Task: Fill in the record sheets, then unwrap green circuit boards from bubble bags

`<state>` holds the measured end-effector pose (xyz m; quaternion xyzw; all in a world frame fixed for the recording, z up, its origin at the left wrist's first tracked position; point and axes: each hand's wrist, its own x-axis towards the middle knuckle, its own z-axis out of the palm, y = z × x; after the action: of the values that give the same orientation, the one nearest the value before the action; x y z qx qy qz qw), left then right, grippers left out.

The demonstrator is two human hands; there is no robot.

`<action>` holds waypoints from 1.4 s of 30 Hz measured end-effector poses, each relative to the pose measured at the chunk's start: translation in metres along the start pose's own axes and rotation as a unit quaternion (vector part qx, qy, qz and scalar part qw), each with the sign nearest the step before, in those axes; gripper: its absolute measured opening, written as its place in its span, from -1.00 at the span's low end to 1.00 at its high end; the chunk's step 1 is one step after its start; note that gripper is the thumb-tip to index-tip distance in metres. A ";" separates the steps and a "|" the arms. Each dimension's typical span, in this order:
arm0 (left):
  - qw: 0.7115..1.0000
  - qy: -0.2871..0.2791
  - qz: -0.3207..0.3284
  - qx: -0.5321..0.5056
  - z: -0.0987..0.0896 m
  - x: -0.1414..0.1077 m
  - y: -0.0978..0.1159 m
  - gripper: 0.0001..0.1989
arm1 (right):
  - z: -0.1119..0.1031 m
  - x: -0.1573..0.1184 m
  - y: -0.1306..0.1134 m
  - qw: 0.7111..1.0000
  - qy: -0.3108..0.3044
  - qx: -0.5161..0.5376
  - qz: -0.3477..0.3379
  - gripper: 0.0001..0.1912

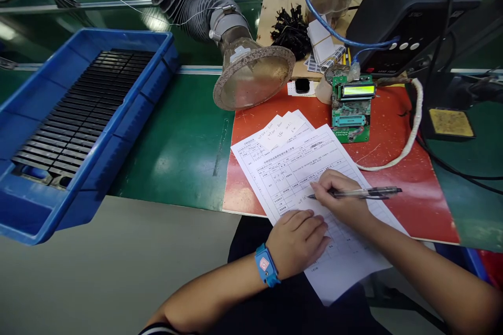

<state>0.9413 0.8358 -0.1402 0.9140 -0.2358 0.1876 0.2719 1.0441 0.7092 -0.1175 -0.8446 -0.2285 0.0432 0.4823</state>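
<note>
A printed form (298,178) on a red mat (396,136), with one pen (365,193) in the right hand (338,199).
Its fingers (320,189) pinch the pen narrowly against the form; the left hand (296,243) rests flat on the sheet. One blue plastic tray (157,78), off left, holds rows of black strips (82,110), too many to count.
</note>
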 end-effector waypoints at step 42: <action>1.000 -0.014 -0.011 0.014 0.002 0.005 -0.005 -0.75 | -0.015 0.001 0.005 0.999 0.001 0.004 0.034 -0.70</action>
<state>0.9483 0.8369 -0.1417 0.9227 -0.2271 0.1754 0.2574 1.0514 0.6954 -0.1140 -0.8497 -0.1990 0.0600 0.4845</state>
